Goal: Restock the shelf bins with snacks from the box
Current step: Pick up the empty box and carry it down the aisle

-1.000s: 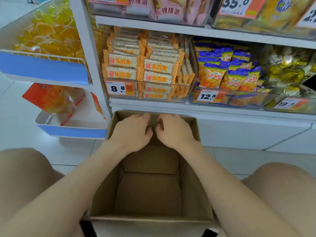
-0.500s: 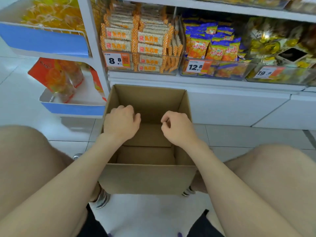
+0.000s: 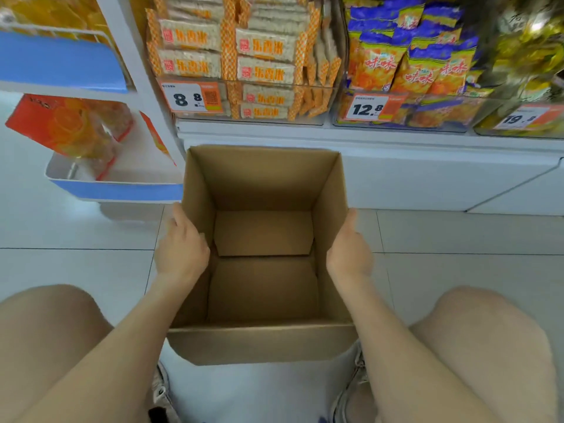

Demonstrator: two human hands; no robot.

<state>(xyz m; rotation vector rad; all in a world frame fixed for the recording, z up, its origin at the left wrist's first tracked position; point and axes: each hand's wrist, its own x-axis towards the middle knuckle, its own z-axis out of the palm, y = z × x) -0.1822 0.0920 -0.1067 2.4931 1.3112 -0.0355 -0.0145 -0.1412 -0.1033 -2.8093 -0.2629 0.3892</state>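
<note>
**Cardboard box between two flat hands, below the stocked bins**

White shelving [image 3: 396, 178] fills the far side of the view, and pale floor tiles [image 3: 76, 270] lie in front of it. The box [image 3: 262, 178] is next in size. It is open-topped, sits between the person's bare knees just in front of the shelf's base, and shows its folded bottom flaps inside. Whether it rests on the floor or is lifted off it cannot be told.

To the left, a side rack has blue-fronted trays [image 3: 116, 190], and the lower tray holds an orange packet [image 3: 67, 126]. Three clear bins stand side by side on the shelf above the box:

- The left bin [image 3: 323, 96] is stacked with orange-edged rice cracker packs [image 3: 265, 44].
- The middle bin [image 3: 427, 125] holds purple and orange bags [image 3: 378, 65].
- The right bin [image 3: 488, 131] holds gold-wrapped sweets [image 3: 534, 56].

The left hand [image 3: 181, 251] lies against the outside of the box's left wall, and the right hand [image 3: 349, 251] lies against the outside of its right wall. The fingers of both hands stretch forward along the card rather than curling, so the palms press the box from either side.

Each bin front carries an orange-trimmed price tag: 8.8 [image 3: 190, 97], 12.8 [image 3: 370, 108] and one beginning 19 [image 3: 523, 117]. Two pale shoes [image 3: 161, 389] show below the box's near edge.
</note>
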